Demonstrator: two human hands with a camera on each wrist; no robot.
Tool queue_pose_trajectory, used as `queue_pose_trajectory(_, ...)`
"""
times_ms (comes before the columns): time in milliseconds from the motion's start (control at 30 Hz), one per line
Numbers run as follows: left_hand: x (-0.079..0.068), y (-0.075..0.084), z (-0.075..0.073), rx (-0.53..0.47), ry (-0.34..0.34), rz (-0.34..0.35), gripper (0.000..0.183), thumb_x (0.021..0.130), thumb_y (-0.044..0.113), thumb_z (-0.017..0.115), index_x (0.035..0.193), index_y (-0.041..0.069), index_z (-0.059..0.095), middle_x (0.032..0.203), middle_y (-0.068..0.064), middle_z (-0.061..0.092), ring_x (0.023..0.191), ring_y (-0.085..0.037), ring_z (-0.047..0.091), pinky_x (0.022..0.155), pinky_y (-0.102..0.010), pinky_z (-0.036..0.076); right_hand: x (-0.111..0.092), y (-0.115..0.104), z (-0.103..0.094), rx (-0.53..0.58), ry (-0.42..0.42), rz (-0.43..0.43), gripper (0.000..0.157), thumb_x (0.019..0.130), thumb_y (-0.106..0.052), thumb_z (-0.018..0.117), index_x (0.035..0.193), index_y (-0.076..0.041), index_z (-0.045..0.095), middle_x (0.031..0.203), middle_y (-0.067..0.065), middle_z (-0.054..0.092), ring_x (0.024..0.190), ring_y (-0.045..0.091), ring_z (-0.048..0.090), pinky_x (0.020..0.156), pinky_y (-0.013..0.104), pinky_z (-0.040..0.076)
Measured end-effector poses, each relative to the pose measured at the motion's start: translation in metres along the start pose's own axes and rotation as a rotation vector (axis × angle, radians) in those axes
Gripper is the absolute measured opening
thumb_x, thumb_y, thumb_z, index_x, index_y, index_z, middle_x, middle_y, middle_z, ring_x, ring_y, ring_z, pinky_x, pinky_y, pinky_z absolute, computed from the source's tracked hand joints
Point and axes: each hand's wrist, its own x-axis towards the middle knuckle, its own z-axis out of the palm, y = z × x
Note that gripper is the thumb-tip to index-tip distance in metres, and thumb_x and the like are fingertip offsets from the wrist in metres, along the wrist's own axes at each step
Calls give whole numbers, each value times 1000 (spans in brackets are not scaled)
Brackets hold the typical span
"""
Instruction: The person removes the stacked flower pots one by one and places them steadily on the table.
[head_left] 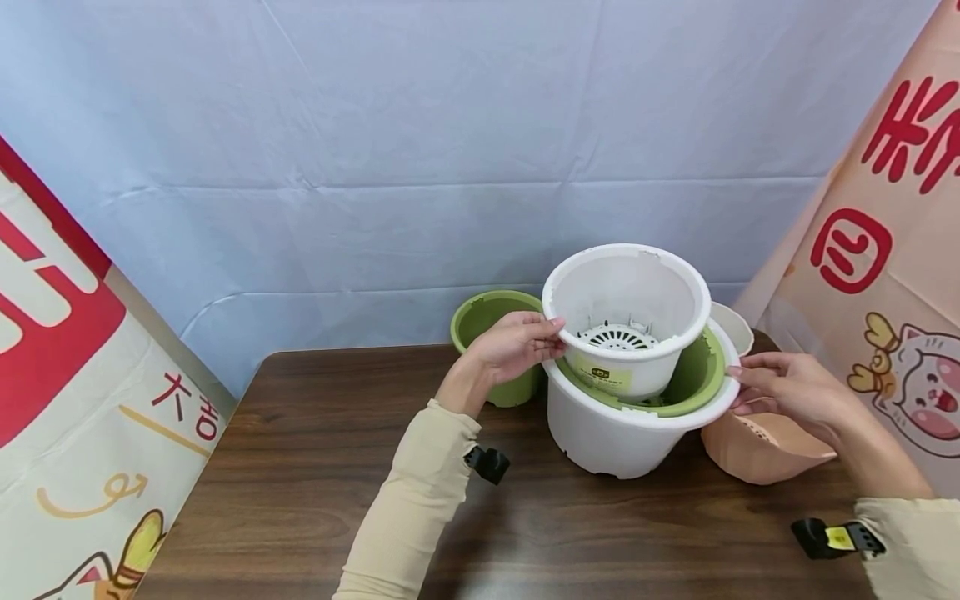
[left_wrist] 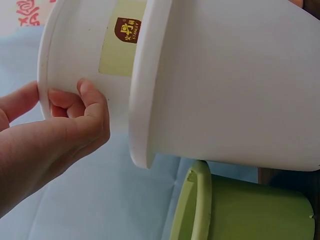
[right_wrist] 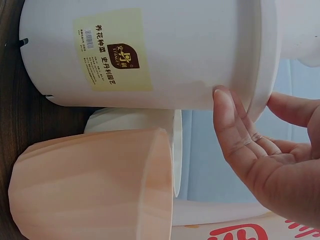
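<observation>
In the head view my left hand [head_left: 517,343] pinches the left rim of a small white flower pot [head_left: 645,377], thumb on one side and fingertips on the other. This pot sits raised and tilted in the mouth of a green pot [head_left: 697,367], which is nested inside a larger white pot [head_left: 615,435]. My right hand [head_left: 797,390] holds the larger pot's right rim between thumb and fingers, as the right wrist view also shows. A yellow-green label [right_wrist: 115,52] is on the larger pot's side. How deep the green pot reaches is hidden.
A second green pot [head_left: 480,318] stands on the left behind my left hand. To the right are a peach pot [head_left: 750,450] and a cream pot [head_left: 733,327] behind it. The brown wooden table [head_left: 337,467] meets a pale blue cloth [head_left: 360,167]; printed banners hang at both sides.
</observation>
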Motion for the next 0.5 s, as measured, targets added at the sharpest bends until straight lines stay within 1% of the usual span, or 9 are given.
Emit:
queue_pose_trajectory(133,-3,3,1,-5,-3,18,11,96,1,43,88,-2,50,78,-8,54,73,-17,54,71,-23,46,1,0,0,-36,3,5,27,96,-5,45,107,19,41,79,9,64,69,20,65,65,33,55)
queue_pose_trajectory(233,-6,5,1,-18,-12,34,10,96,0,43,90,-5,49,78,-8,54,73,-16,54,72,-23,46,1,0,1,-59,13,16,29,96,-7,45,108,19,41,80,9,64,70,20,65,66,33,55)
queue_pose_trajectory(333,-9,7,3,-25,-23,53,9,95,-1,42,90,-5,48,80,-8,54,74,-16,54,74,-24,46,1,0,0,-39,7,11,26,96,-6,46,106,17,42,79,9,64,69,20,65,65,33,55)
queue_pose_trajectory(367,-11,8,3,-28,-26,59,9,95,-1,42,93,-7,48,80,-7,54,74,-16,54,74,-24,45,0,0,0,-27,8,9,24,96,-5,46,105,16,43,79,10,64,69,21,65,65,33,55)
queue_pose_trajectory(500,-17,13,6,-37,-28,70,9,95,-2,41,91,-4,48,82,-7,54,75,-16,54,81,-28,43,0,-1,0,-4,-5,-2,21,95,-3,45,104,16,43,78,10,64,68,21,65,64,33,55)
